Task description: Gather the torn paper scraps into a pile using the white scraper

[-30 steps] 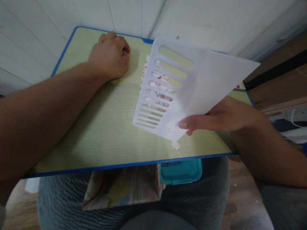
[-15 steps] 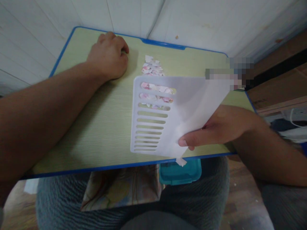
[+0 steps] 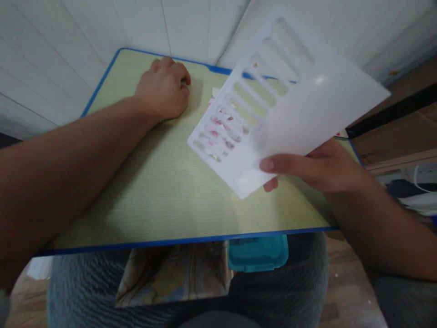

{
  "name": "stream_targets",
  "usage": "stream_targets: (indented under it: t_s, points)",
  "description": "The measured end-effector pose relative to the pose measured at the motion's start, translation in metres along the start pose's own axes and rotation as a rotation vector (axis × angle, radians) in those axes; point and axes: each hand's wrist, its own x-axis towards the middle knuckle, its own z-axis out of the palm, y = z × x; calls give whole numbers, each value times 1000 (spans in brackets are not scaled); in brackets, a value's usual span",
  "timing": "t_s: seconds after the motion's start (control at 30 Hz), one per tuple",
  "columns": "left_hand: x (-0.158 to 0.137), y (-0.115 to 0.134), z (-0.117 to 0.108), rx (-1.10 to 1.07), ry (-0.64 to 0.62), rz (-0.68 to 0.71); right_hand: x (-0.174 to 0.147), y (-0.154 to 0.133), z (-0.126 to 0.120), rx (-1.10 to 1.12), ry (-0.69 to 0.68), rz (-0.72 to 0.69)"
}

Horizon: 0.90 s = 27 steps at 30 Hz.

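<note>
My right hand [image 3: 307,168] grips a thin white slotted plastic panel [image 3: 300,109] by its lower right part, thumb on the near face. The panel is tilted above the table, its row of long slots along the upper left side. Through the lower slots shows a pile of torn paper scraps [image 3: 223,130], white with pink marks, lying on the table [image 3: 146,191]; the panel hides most of it. My left hand [image 3: 165,86] rests in a loose fist on the table's far left part, left of the scraps, with nothing visible in it.
The table has a blue edge and stands against a white plank wall [image 3: 136,23]. Below its near edge are a teal plastic container [image 3: 257,255] and a patterned bag-like item [image 3: 177,278] by my legs. Cardboard boxes [image 3: 399,114] stand to the right.
My right hand has raised and rotated the slotted panel, so its slotted end now points up and left. A paper scrap at its lower corner is out of sight. My left hand stays put.
</note>
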Motion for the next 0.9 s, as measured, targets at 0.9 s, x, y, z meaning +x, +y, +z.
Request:
stream_targets:
  t_s: [0.9]
  points:
    - [-2, 3, 4, -67, 35, -21, -5, 19, 2, -295, 280, 70]
